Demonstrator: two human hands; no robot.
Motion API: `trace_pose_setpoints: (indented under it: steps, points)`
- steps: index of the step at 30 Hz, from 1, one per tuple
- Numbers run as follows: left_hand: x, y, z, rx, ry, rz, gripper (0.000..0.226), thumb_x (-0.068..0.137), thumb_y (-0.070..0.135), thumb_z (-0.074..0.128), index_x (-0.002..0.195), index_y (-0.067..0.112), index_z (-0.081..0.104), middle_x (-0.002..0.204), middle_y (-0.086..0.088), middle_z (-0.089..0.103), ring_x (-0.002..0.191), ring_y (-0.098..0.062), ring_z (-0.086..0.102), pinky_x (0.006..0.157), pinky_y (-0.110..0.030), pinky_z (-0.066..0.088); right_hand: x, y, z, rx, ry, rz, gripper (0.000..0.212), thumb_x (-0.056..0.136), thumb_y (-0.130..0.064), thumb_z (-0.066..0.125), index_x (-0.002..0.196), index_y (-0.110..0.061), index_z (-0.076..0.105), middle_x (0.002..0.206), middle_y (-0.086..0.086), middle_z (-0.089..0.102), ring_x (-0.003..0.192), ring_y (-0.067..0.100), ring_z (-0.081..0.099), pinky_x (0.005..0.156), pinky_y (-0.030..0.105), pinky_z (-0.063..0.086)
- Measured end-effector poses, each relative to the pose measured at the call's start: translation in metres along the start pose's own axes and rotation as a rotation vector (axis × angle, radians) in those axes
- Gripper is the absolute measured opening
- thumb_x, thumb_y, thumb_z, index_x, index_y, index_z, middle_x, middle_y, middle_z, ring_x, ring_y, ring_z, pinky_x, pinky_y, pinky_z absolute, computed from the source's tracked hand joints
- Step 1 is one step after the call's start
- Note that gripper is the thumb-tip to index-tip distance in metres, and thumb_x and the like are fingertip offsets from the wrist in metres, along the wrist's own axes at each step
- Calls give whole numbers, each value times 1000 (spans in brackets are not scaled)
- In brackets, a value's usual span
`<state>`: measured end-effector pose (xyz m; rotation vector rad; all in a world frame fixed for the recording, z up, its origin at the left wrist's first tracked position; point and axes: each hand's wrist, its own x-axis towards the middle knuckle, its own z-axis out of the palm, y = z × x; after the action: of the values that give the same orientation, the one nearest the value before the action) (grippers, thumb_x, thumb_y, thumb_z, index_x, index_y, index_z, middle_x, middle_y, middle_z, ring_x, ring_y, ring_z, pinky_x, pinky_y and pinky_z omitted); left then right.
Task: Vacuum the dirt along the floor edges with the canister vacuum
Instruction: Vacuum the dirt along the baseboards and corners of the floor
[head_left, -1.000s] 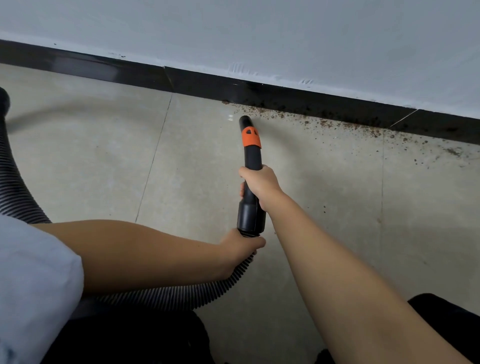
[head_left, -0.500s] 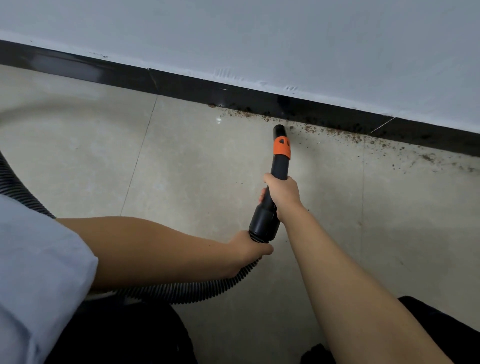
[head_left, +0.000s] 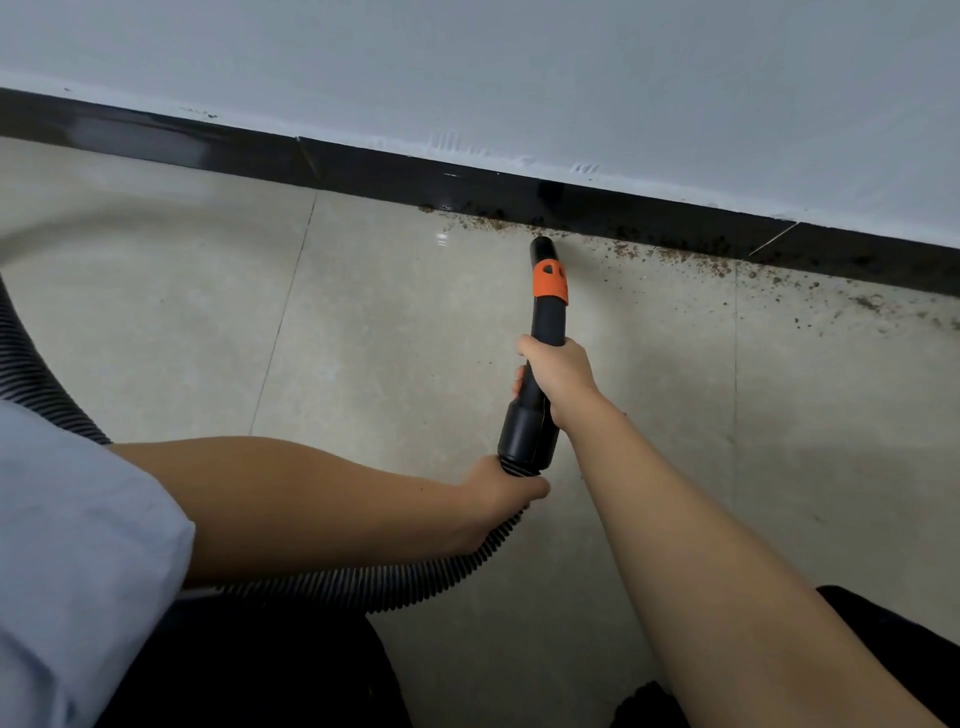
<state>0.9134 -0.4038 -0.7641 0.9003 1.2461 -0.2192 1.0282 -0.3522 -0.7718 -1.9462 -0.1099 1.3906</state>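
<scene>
since half a second ago the nozzle points at much the same stretch of the skirting board, with its tip just short of the dirt. a second ago it sat further left along the floor edge, so the sweep runs rightwards, into the thicker crumbs. the floor left of the tip looks mostly clean, apart from a few specks by the board, so i judge the left stretch done and the right stretch still to do.

the right hand wraps its fingers round the middle of the black tube, below the orange collar. the left hand grips the ribbed hose just where it joins the tube's wide end. both grips are closed tight on the vacuum's parts.

the dirt lies along the foot of the skirting board, from near the tip out toward the right edge of the floor in view, thinning into scattered specks on the tile there. the canister itself is not in view.

around: a pale wall above the board, a light sleeve at lower left, and the hose looping round the left side and under the left arm. that loop may drag as the sweep goes further right. nothing else stands between the tip and the crumbs.
</scene>
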Motion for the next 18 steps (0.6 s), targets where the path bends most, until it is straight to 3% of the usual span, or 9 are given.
trace_pose_setpoints:
  steps: [12, 18]
  points:
    - [-1, -9, -33, -111, 124, 9, 13, 82, 11, 62, 89, 11, 51, 71, -4, 50, 64, -18, 47, 69, -31, 44, 1, -13, 56, -131, -130, -41, 11, 80, -10, 53, 88, -11, 47, 54, 6, 52, 40, 19, 49, 58, 31, 48]
    - [0, -6, -31, -82, 97, -7, 14, 83, 11, 63, 84, 17, 49, 71, -4, 50, 61, -15, 48, 61, -25, 44, 0, -10, 45, -93, -54, -48, 10, 82, -11, 54, 88, -13, 47, 56, 6, 53, 43, 19, 49, 60, 32, 49]
